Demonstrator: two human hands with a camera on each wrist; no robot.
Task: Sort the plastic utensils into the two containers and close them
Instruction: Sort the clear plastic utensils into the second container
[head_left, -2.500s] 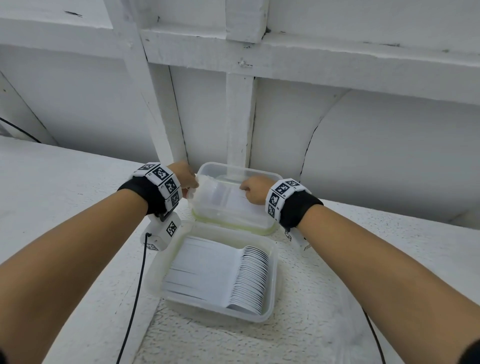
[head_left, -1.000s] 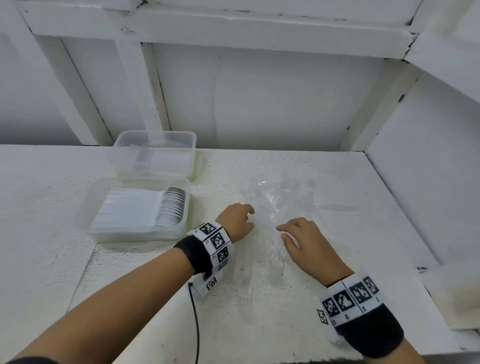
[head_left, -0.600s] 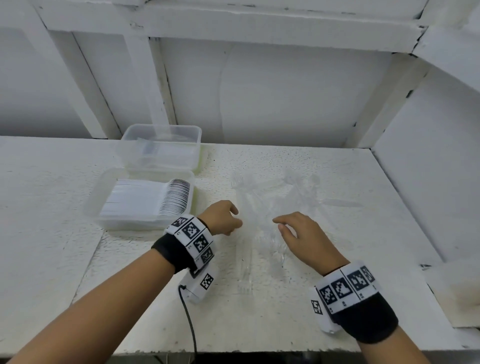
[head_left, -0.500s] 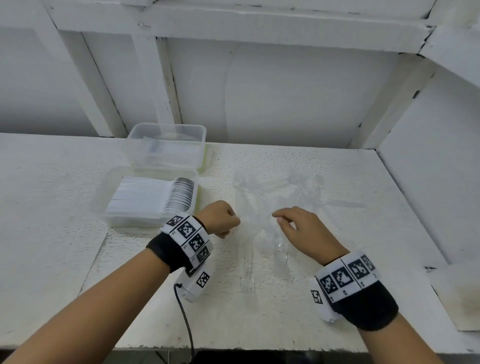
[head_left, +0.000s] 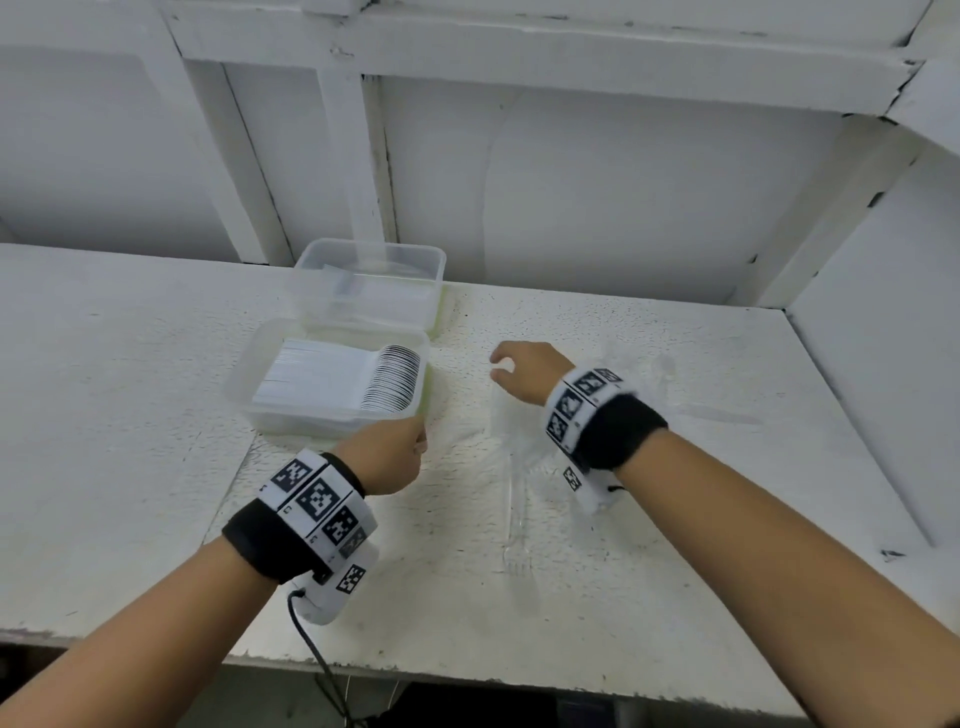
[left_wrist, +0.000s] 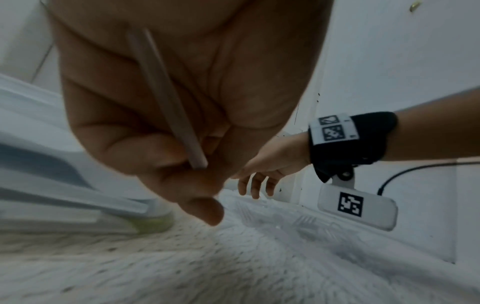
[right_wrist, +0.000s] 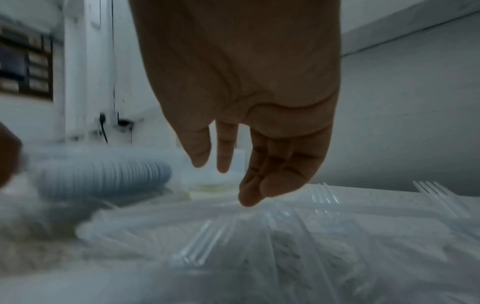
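Meanwhile, clear forks (head_left: 517, 519) lie between both hands.

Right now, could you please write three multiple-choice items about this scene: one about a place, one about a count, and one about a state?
1. Where do the loose clear forks lie?
A. on the table, right of the containers
B. inside the far container
C. on the floor

2. How many clear containers stand on the table?
A. one
B. two
C. four

3. What is the left hand doing?
A. resting flat, empty
B. gripping a thin utensil handle
C. pressing a lid

Answers:
1 A, the head view shows them on the bare tabletop.
2 B, a near container and a far container.
3 B, the left wrist view shows fingers curled round the handle.
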